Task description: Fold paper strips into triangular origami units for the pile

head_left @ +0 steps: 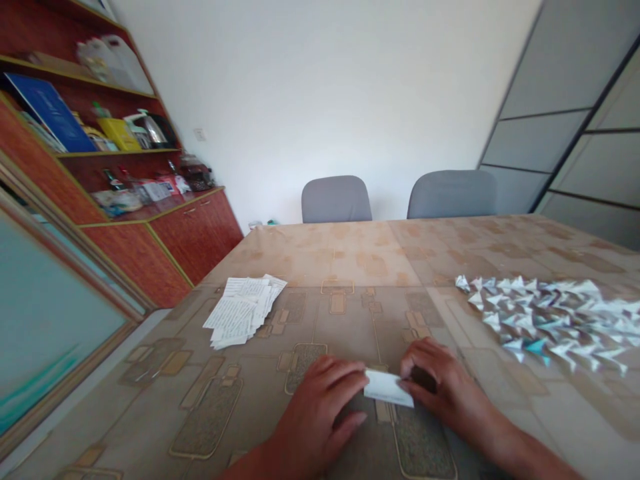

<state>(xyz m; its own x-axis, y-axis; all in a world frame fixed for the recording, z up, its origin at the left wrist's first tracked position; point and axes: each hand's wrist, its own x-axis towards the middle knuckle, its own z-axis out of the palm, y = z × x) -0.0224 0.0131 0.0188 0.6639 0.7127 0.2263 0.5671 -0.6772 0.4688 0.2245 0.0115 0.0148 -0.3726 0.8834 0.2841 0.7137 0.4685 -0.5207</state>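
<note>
A small white folded paper (389,388) lies between my two hands near the table's front. The fingertips of my left hand (323,410) press on its left end, with the thumb a little apart below. My right hand (443,383) pinches its right end between thumb and curled forefinger. To the left rests a loose stack of printed paper sheets (243,310). Over on the right stand several rows of small folded paper pieces (545,317), mostly white, one of them teal.
The table (360,250) has a patterned brown cover. Two grey chairs (336,199) (450,193) stand at its far side. At the left are a red-brown cabinet (197,233) with bottles and boxes on its shelves, and a framed glass panel (50,320).
</note>
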